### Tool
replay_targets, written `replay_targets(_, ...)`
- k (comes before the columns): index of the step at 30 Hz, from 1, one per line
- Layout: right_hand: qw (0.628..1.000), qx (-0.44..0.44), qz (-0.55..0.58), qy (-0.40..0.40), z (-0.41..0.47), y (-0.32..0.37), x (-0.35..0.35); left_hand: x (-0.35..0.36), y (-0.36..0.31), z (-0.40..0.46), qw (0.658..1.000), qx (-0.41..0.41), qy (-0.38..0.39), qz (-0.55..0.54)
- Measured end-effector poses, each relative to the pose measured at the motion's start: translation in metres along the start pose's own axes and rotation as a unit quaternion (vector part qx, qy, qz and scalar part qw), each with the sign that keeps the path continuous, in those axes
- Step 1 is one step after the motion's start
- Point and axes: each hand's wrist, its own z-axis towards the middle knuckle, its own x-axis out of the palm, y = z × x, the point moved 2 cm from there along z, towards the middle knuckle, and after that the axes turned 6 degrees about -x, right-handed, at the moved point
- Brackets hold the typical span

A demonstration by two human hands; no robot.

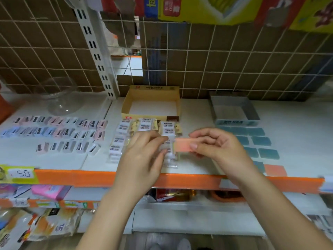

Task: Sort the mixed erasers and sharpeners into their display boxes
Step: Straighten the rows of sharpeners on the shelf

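Note:
My right hand (214,145) pinches a pink-orange eraser (182,144) above the white shelf (297,134). My left hand (144,156) hovers over the wrapped white erasers (122,138) in mid-shelf, its curled fingertips touching one wrapped white eraser (168,141). Rows of pastel sharpeners (59,132) lie at the left. Teal erasers (255,139) lie in rows at the right, and one orange eraser (274,170) sits near the front edge. An empty yellow cardboard display box (151,94) and an empty grey display box (234,105) stand at the back.
A clear glass bowl (59,98) stands at the back left. A wire grid wall (216,65) closes the rear. The shelf has an orange front edge (90,177); a lower shelf with packets (45,222) lies beneath.

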Motion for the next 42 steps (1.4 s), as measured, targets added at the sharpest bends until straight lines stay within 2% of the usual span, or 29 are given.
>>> replay_targets(8, 0.985, 0.012, -0.107, -0.134, -0.039, -0.023, -0.107, 0.065, -0.063, 0.004, 0.993, 0.06, 0.102, -0.008)
replay_targets(14, 0.973, 0.041, -0.136, -0.182, -0.054, -0.042, -0.185, 0.118, -0.094, 0.005, 0.989, 0.033, 0.145, -0.002)
replay_targets(19, 0.966, 0.057, -0.189, -0.167, -0.058, -0.059, -0.219, 0.146, -0.095, 0.001, 0.985, 0.0, 0.172, 0.036)
replay_targets(24, 0.967, 0.056, -0.218, -0.12, -0.057, -0.063, -0.22, 0.151, -0.094, -0.001, 0.987, -0.052, 0.151, -0.001)
replay_targets(31, 0.961, 0.054, -0.254, -0.097, -0.054, -0.07, -0.219, 0.149, -0.101, -0.001, 0.984, -0.074, 0.162, -0.002)
replay_targets(36, 0.924, -0.017, -0.371, -0.09, -0.054, -0.066, -0.218, 0.147, -0.101, 0.001, 0.983, -0.061, 0.171, 0.027)
replay_targets(42, 0.887, -0.154, -0.433, -0.039, -0.04, -0.043, -0.18, 0.121, -0.107, 0.01, 0.993, -0.032, 0.108, 0.04)
